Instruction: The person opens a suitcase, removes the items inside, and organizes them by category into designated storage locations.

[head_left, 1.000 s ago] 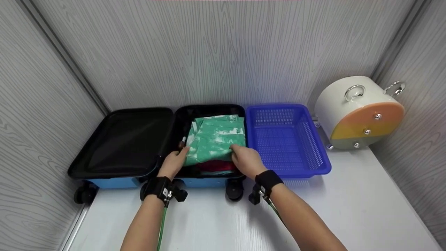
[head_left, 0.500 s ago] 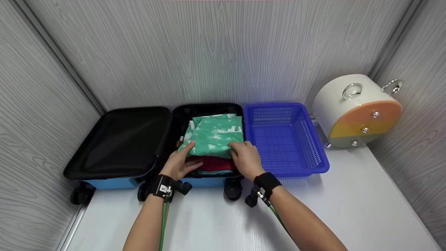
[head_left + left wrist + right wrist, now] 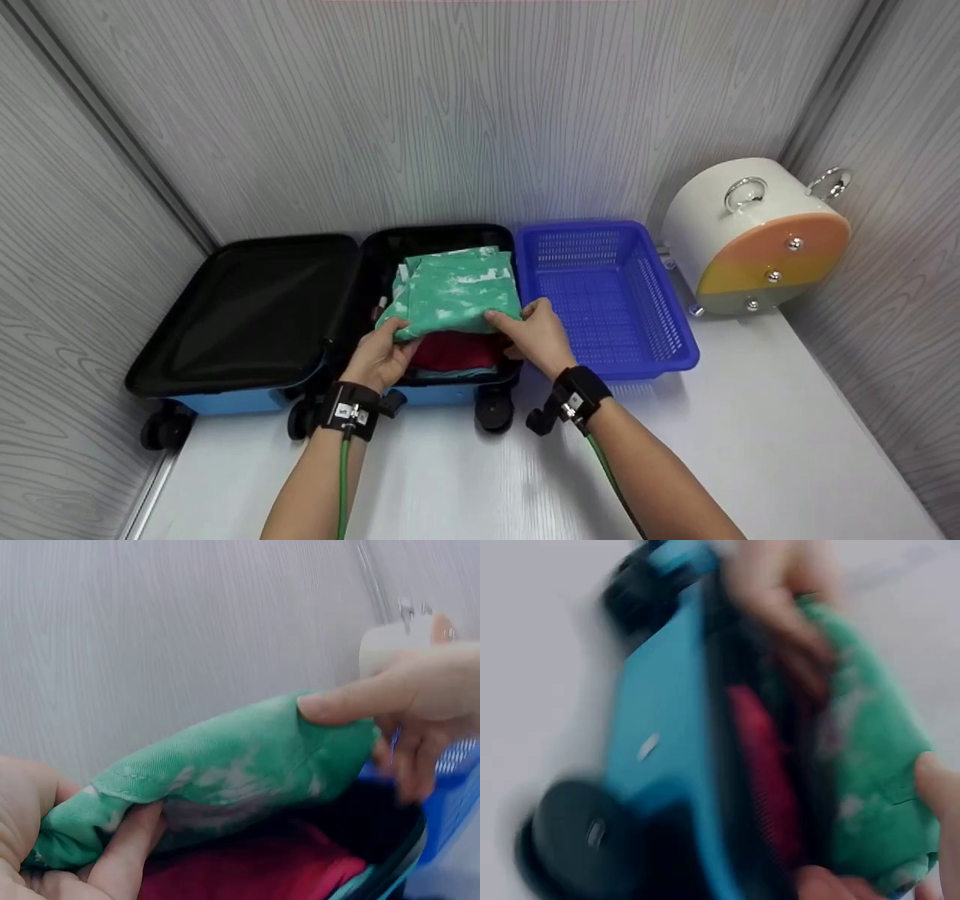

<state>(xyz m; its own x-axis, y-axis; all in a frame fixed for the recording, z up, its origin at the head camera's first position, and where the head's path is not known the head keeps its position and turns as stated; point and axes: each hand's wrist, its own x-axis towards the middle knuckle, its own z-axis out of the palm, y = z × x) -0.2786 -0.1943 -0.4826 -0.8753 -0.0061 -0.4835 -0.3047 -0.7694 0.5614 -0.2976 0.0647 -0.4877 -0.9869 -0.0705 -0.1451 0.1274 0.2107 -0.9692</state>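
A folded green garment with white patches (image 3: 459,289) lies in the right half of an open blue suitcase (image 3: 439,396). My left hand (image 3: 381,361) pinches its near left corner, thumb above and fingers beneath. At the near right corner my right hand (image 3: 541,339) grips it with the thumb on top. The left wrist view shows the front edge of the green garment (image 3: 225,757) raised over a red cloth (image 3: 255,870). Light blue fabric (image 3: 457,373) peeks out below the red. A small brown-and-white item (image 3: 380,306) sits left of the garment, partly hidden.
The other suitcase half (image 3: 251,311), black inside, lies open at the left. A blue plastic basket (image 3: 679,330) stands close against the suitcase's right side. Farther right is a white drum-shaped container (image 3: 712,202) with a striped front and metal rings.
My left fingers have gone under the garment's left corner, and the right fingers have also come beneath its right corner. Its front edge has risen and moved back, baring more red cloth.
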